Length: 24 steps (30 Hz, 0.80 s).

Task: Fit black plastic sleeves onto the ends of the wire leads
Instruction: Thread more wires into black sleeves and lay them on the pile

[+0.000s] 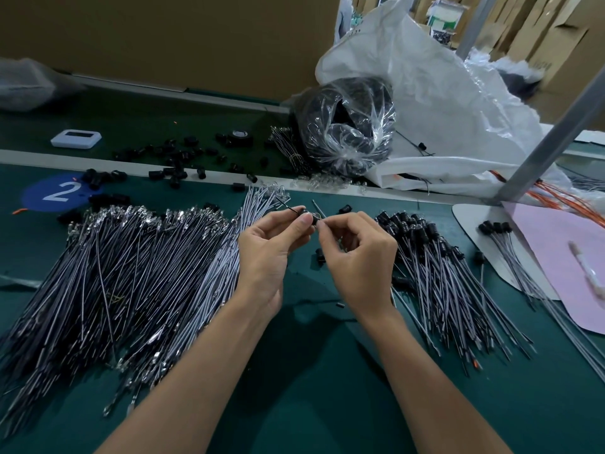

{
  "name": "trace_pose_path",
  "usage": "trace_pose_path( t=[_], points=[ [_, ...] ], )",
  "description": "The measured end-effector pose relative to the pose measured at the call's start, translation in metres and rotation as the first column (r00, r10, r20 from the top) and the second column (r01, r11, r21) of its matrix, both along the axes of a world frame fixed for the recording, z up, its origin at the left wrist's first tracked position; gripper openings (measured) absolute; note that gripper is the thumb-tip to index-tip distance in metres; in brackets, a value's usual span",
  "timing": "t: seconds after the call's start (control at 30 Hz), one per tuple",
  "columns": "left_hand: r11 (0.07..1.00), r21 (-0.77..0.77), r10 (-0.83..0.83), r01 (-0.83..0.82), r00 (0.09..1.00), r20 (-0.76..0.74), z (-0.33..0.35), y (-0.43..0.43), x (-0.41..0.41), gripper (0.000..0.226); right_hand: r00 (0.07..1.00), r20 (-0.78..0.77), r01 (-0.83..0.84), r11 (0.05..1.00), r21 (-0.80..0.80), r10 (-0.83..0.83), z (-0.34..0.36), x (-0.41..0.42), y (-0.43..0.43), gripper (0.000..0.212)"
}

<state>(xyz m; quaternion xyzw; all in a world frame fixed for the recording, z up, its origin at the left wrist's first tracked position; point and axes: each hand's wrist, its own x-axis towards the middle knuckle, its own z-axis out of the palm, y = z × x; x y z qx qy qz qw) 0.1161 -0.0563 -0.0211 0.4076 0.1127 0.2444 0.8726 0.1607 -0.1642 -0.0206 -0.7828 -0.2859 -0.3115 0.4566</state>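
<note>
Sleeve: a small black plastic cylinder, glossy (311,219), held above the middle of the counter, between the two hands.
Left hand: (271,253) its grip is narrow, thumb and forefinger pinching the sleeve; the other fingers are curled under.
Right hand: (357,257) its grip is narrow too, thumb and forefinger tips pinching a lead right against the sleeve.
Lead: thin, stiff and dark (286,206), poking out up and to the left past the sleeve; how far it sits inside I cannot tell.
Bare leads: a broad fan of grey and black wires (131,273) left of the hands, with shiny metal tips at the far ends.
Capped leads: a smaller fan (442,276) right of the hands, each with a black cap at its far end.
Loose sleeves: stubby black tubes strewn (176,158) along the far side of the counter.
Bag: crinkled clear plastic (343,132), packed with black parts, leaning on a white woven sack (442,93).
Counter: dull green matting (311,388), with a blue disc marked 2 (59,191) at far left.
Sheet: smooth pink (556,257), at the right edge.
</note>
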Motion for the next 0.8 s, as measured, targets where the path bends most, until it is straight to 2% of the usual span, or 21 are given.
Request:
trace_pose_path(
  t=[0.47,0.8],
  points=[
    [1.000,-0.002,0.020,-0.020,1.000,-0.009,0.0017,0.0010,0.0003,0.021,0.994,-0.056,-0.092,0.996,0.003,0.092,0.0012,0.0014,-0.0013,0.007],
    [0.998,0.063,0.027,-0.026,1.000,-0.009,0.0025,-0.0025,-0.0020,0.021,0.997,-0.045,-0.058,0.998,-0.018,0.057,0.0025,0.0021,-0.0034,0.002]
  ],
)
